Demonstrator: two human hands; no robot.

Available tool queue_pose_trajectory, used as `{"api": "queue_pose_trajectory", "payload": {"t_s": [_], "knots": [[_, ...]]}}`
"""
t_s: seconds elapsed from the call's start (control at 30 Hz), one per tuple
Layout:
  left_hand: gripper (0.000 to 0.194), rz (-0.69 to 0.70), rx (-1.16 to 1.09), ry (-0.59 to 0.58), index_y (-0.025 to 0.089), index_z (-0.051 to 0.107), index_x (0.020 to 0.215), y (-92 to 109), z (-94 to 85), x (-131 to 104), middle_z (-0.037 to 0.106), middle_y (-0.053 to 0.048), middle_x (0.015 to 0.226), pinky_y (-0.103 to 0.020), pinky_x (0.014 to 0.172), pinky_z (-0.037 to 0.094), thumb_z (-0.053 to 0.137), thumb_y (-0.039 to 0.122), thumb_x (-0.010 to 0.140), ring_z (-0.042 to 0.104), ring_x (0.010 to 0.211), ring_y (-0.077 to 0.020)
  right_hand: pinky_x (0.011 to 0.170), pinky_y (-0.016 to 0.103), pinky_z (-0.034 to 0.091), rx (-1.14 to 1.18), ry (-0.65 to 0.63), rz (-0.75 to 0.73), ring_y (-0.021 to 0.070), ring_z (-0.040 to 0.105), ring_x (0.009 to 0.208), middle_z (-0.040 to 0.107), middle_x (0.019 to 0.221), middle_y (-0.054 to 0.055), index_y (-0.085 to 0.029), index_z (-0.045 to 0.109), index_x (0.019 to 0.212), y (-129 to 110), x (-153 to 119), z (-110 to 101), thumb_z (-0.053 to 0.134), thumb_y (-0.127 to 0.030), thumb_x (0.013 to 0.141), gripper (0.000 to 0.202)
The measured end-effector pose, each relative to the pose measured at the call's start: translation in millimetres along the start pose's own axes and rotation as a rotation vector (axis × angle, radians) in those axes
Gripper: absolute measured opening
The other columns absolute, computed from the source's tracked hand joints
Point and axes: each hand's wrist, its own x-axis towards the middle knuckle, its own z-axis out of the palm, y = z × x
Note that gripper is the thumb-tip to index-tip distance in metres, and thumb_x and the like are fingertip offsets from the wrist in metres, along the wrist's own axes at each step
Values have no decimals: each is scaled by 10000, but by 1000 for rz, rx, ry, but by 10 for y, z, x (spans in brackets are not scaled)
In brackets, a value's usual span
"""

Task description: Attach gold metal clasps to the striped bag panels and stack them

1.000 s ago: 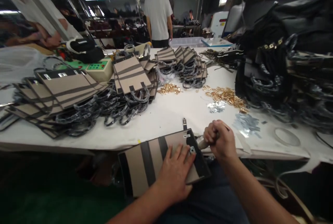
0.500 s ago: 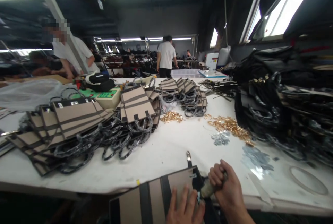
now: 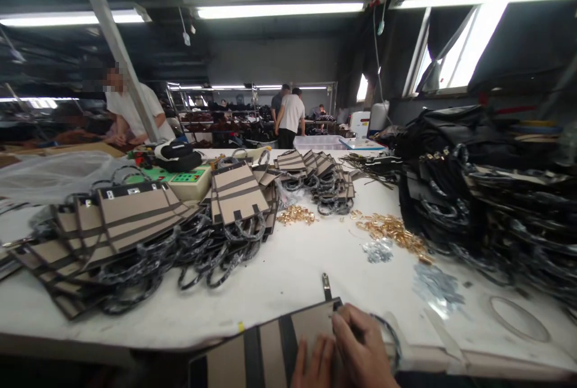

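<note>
A beige panel with dark stripes (image 3: 269,346) lies at the table's front edge, with a dark strap with a metal end (image 3: 326,286) sticking out beyond its far edge. My left hand (image 3: 315,364) rests on the panel, fingers spread flat. My right hand (image 3: 363,346) is closed at the panel's right corner, fingertips pressed together near the edge; what they hold, if anything, is hidden. A dark curved handle (image 3: 391,334) shows just right of my right hand.
Striped bag pieces (image 3: 135,214) with wrapped handles are piled at the left. Gold fittings (image 3: 394,232), grey metal plates (image 3: 437,286) and a ring (image 3: 518,319) lie at the right, beside a dark heap (image 3: 451,196). People stand in the background.
My right hand has let go of the thick-handled tool, which is out of sight, and its fingers now meet at the panel's corner. My left hand stays on the panel. The view has tilted up.
</note>
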Motion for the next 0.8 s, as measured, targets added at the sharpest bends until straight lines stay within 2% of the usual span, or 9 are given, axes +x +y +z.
{"api": "queue_pose_trajectory", "payload": {"t_s": [0.07,0.13,0.23,0.33,0.43,0.53,0.63,0.7,0.8], "knots": [[830,-23,-147,-260,312,419,1607,-4,-396,125,587,-111,1544,-506,1285,301,759,336,851,544,1426,-317,532,369,376,-58,-78,-54,224,472,526,493,528,14,-278,497,528,-134,-26,-17,745,-491,868,471],[1043,-137,-327,-450,258,332,1646,14,-770,274,380,-179,1680,-602,1301,196,815,533,763,334,1558,-390,543,338,373,-48,-94,0,191,464,535,481,531,-12,-259,486,553,-190,-9,-61,720,-482,903,477],[986,-174,-463,-599,244,381,1612,11,-1073,457,309,-210,1698,-643,1297,95,818,516,771,245,1586,-406,519,304,382,100,-48,79,157,453,498,477,521,-40,-248,469,612,-136,58,-125,621,-467,1000,470],[962,-162,-506,-622,224,388,1596,-1,-1114,512,303,-236,1687,-666,1282,90,820,486,777,237,1583,-411,491,286,365,236,-58,79,141,436,471,457,505,-59,-245,461,639,-98,92,-129,639,-423,1011,449],[972,-162,-518,-615,203,376,1593,3,-1076,501,293,-240,1690,-669,1278,88,823,466,770,212,1588,-408,531,287,379,54,-216,22,136,458,512,494,541,-41,-228,494,630,-160,72,-78,632,-376,1015,435],[1012,-156,-551,-620,174,315,1624,2,-1045,495,268,-221,1712,-666,1280,88,803,429,775,181,1593,-409,555,282,368,-181,-382,-130,123,455,543,501,582,-31,-212,495,613,-237,35,-26,618,-311,1003,420],[1043,-151,-581,-616,168,257,1649,-7,-1036,498,271,-205,1719,-666,1282,77,783,395,779,203,1584,-405,557,283,360,-284,-493,-248,116,463,539,508,592,-31,-207,501,620,-226,7,-23,594,-259,995,390],[1014,-154,-575,-605,164,288,1636,-14,-1042,492,279,-215,1713,-655,1284,73,782,410,785,224,1579,-401,563,290,371,-281,-485,-247,123,479,542,530,597,-24,-209,518,627,-167,-1,-55,594,-257,997,381],[939,-145,-534,-584,160,388,1578,-18,-1053,467,301,-254,1689,-649,1279,92,801,459,789,248,1575,-407,544,296,386,-122,-335,-108,135,479,527,531,576,-22,-221,505,632,-113,26,-122,599,-292,1020,405]]}}
